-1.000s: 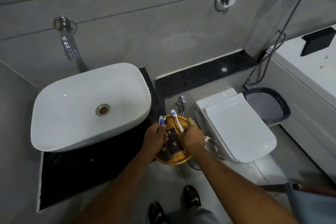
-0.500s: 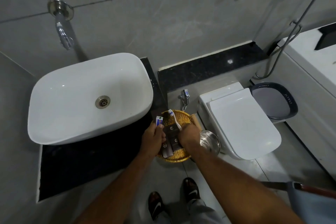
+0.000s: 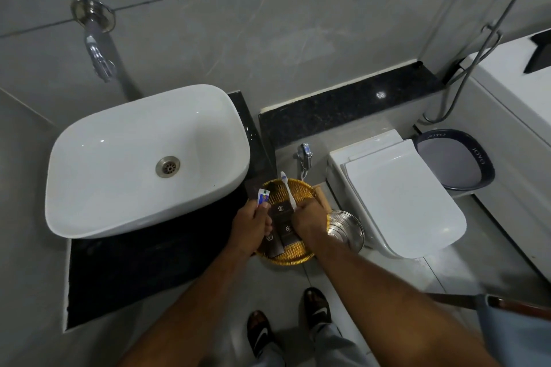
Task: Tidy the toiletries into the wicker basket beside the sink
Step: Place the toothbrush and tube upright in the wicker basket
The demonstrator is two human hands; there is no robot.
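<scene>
A round wicker basket (image 3: 293, 255) sits at the right end of the dark counter, just right of the white sink (image 3: 143, 158). Several dark brown sachets (image 3: 281, 211) lie in it. My left hand (image 3: 252, 226) is over the basket's left rim, closed on a small white and blue toothpaste tube (image 3: 263, 196) that sticks up from my fingers. My right hand (image 3: 308, 219) rests over the basket's right side, closed on the handle of a white toothbrush (image 3: 287, 189) whose head points away from me. The hands hide part of the basket's contents.
A wall tap (image 3: 97, 50) hangs above the sink. Right of the basket stand a steel bin (image 3: 347, 229), a white toilet (image 3: 399, 199) with its lid down and a dark-rimmed bucket (image 3: 456, 158). My sandalled feet (image 3: 286, 325) are on the floor below.
Both hands have stayed on the basket with the tube and the brush. The view has shifted slightly; the basket's contents look the same.
</scene>
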